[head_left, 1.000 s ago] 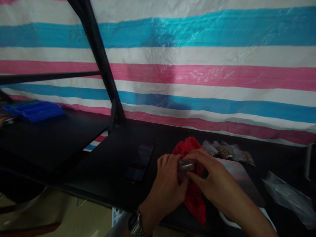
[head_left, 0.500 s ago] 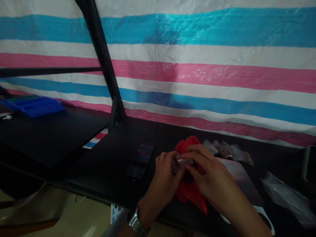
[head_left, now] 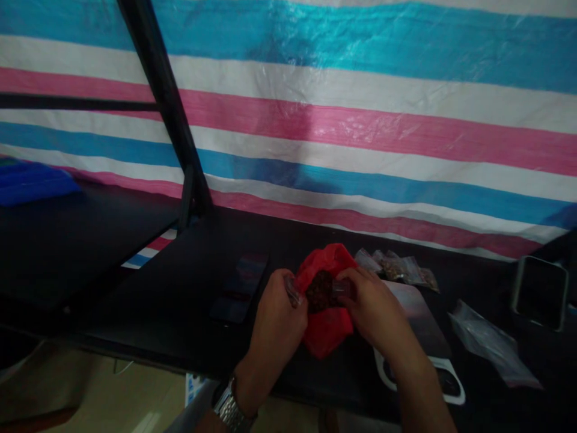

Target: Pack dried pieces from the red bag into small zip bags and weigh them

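Observation:
A red plastic bag [head_left: 329, 337] lies open on the black table, with small dark brown pieces [head_left: 321, 290] heaped inside it. At its left edge, my left hand [head_left: 278, 313] is closed on a small clear plastic bag [head_left: 293, 291]. My right hand [head_left: 372, 304] dips over the bag's right side, its fingers pinching a small clear plastic scoop-like piece [head_left: 342, 288] against the brown pieces. Its exact shape is hard to make out. Beside my right forearm sits a white kitchen scale [head_left: 455, 385] with a grey plate [head_left: 417, 313], partly covered by the arm.
Several small filled zip bags [head_left: 399, 267] lie behind the scale. Clear empty bags [head_left: 493, 343] and a phone-like device [head_left: 541, 293] are at the right. A dark phone [head_left: 241, 285] lies left of my hands. A black frame post [head_left: 164, 102] rises behind; a blue tray [head_left: 33, 180] is far left.
My hands have moved apart from over the red bag, the left to its left edge, the right down into its opening. The brown pieces now show. The view has shifted right.

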Demonstrator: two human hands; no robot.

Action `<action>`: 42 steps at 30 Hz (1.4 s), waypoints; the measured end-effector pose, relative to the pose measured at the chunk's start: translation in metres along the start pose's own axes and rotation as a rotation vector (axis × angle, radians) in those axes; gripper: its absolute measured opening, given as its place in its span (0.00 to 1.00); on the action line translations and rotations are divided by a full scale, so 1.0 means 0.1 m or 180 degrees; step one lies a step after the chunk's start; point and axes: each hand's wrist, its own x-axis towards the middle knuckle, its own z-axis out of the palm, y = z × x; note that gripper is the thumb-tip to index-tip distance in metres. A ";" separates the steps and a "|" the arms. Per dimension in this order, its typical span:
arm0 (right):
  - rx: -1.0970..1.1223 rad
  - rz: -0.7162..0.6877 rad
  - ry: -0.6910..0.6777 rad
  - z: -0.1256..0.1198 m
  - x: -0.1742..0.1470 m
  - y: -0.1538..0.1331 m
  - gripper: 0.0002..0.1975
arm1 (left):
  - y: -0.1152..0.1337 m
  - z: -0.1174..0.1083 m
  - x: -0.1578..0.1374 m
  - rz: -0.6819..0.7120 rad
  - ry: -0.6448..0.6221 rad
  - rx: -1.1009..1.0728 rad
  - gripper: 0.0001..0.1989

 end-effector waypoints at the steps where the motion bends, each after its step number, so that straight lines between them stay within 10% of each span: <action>1: -0.0066 0.0072 0.0018 -0.01 0.01 -0.02 0.17 | -0.01 0.01 0.02 -0.0012 0.0029 -0.0092 0.15; 22: -0.0322 0.0646 -0.0003 -0.01 -0.01 -0.08 0.20 | 0.21 0.18 0.04 -0.0447 -0.0165 -0.1781 0.10; 42: 0.1791 0.0157 0.0189 0.34 0.09 0.03 0.21 | 0.18 0.16 0.04 -0.0691 -0.0176 -0.2195 0.14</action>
